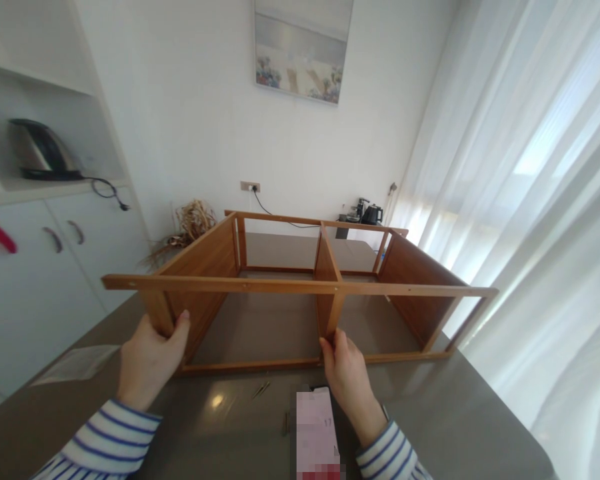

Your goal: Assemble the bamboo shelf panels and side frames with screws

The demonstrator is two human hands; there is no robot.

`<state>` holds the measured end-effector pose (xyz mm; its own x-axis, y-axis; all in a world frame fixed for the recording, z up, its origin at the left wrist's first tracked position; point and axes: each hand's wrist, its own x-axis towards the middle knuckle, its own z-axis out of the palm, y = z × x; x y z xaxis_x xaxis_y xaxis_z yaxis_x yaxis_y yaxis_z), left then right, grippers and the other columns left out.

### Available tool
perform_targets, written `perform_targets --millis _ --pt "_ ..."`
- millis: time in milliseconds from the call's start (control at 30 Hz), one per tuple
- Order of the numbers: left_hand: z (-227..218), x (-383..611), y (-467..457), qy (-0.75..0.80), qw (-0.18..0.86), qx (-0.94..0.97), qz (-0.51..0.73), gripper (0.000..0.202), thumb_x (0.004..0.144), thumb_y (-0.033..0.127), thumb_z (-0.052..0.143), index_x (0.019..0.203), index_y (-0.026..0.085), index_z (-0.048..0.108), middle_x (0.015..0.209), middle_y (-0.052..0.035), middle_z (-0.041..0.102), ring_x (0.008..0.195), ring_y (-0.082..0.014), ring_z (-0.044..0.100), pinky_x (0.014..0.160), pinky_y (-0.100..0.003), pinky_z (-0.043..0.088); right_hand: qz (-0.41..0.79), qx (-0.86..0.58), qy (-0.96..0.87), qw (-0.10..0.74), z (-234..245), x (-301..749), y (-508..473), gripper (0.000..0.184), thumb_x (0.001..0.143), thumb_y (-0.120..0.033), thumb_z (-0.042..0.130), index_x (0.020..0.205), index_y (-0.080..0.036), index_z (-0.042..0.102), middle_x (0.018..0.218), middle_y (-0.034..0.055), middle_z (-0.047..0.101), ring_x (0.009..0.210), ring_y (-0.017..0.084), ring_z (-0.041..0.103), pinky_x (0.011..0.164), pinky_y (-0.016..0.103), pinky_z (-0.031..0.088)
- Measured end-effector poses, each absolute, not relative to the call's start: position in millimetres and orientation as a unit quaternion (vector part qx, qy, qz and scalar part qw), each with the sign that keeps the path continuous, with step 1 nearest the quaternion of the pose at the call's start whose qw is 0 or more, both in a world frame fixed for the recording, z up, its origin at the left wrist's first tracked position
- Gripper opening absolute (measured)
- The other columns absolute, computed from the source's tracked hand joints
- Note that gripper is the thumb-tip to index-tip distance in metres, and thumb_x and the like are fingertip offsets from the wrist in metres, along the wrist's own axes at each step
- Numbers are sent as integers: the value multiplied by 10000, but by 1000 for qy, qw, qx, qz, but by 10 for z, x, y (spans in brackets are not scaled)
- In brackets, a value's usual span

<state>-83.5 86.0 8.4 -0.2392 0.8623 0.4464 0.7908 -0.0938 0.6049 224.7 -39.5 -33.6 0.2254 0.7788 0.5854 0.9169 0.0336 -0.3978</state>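
Observation:
A brown wooden shelf frame (280, 287) lies on its side on the grey table, its long rails running left to right and its panels standing upright between them. My left hand (153, 360) grips the end panel's front edge at the left, thumb on the inner side. At the middle panel, my right hand (347, 373) pinches the front edge low down, just above the lower rail. Both hands' far fingers are partly hidden behind the wood. Several thin screws (261, 389) lie on the table between my hands, in front of the frame.
A phone-like pink object (316, 420), partly blurred out, lies by my right wrist. Clear plastic (77, 363) rests at the table's left edge. Dried plants (195, 220) and a black kettle (373, 214) stand beyond the frame. White curtains (540, 200) hang at the right.

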Motion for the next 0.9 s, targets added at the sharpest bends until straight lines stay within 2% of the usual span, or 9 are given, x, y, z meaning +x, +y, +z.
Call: perform_targets --millis 467,600,700,767,833,867,900 --pt "21 -801 872 688 13 611 390 375 787 568 487 889 207 494 667 11 516 622 -196 557 543 -241 380 -107 -688 -610 378 -382 2262 -387 298 972 -374 322 930 -162 528 755 87 645 687 204 627 602 283 458" --pt "-38 -793 859 689 33 611 388 478 762 615 505 976 189 517 714 -16 558 676 -236 594 563 -281 418 -101 -688 -610 379 -366 2262 -412 285 969 -369 329 942 -162 522 781 92 646 700 205 621 611 287 461" --pt "-24 -782 809 679 50 609 407 615 711 618 568 1112 158 501 853 -74 608 727 -269 615 585 -338 466 -93 -687 -611 381 -367 2273 -421 280 964 -380 342 929 -167 519 761 82 637 682 203 616 604 288 457" --pt "19 -786 738 611 13 634 473 681 696 554 626 1214 147 453 1040 -121 587 872 -275 610 682 -365 504 -87 -687 -611 382 -371 2280 -424 276 962 -382 347 927 -168 518 759 79 632 679 201 613 606 288 454" --pt "56 -790 631 548 -80 618 557 750 662 480 695 1266 130 421 1175 -173 518 1026 -299 549 778 -397 504 -82 -688 -611 383 -371 2283 -428 274 962 -381 348 934 -167 517 765 81 630 691 202 612 621 291 454" --pt "62 -783 565 525 -119 607 584 717 641 443 725 1226 127 456 1153 -174 523 1005 -295 548 782 -402 503 -80 -688 -611 383 -370 2283 -430 273 961 -381 348 937 -167 517 767 81 630 697 203 612 628 293 454" --pt "54 -764 493 503 -141 616 589 608 632 413 742 1129 141 520 1054 -141 564 927 -271 567 778 -401 499 -78 -689 -611 383 -368 2282 -432 274 961 -382 348 940 -168 517 769 82 630 703 204 612 633 294 454"
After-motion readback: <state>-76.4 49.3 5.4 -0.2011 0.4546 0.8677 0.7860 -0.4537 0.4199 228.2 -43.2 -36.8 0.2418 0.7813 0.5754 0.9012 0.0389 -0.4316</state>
